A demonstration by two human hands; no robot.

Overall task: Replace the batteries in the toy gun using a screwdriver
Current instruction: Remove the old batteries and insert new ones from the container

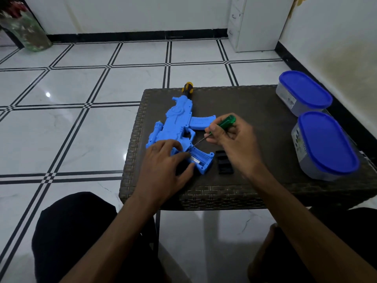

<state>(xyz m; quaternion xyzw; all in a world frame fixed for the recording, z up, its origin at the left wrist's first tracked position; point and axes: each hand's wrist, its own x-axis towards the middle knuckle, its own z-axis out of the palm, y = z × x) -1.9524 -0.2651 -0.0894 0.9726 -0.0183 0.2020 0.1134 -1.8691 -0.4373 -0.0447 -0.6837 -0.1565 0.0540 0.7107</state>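
Note:
A blue toy gun [179, 121] lies on its side on a dark woven table [255, 127], its yellow and black muzzle at the far edge. The battery compartment [201, 158] in the stock stands uncovered, and a battery shows inside. My left hand [165, 162] rests on the stock, fingers at the compartment's edge. My right hand [234, 139] grips a green-handled screwdriver [223, 123], whose metal tip reaches into the compartment. A black battery cover [225, 162] lies on the table just right of the stock.
Two clear containers with blue lids [305, 92] [326, 146] stand at the table's right side. My knees sit below the near edge. Tiled floor [71, 119] spreads to the left, and a white cabinet [259, 23] stands at the back.

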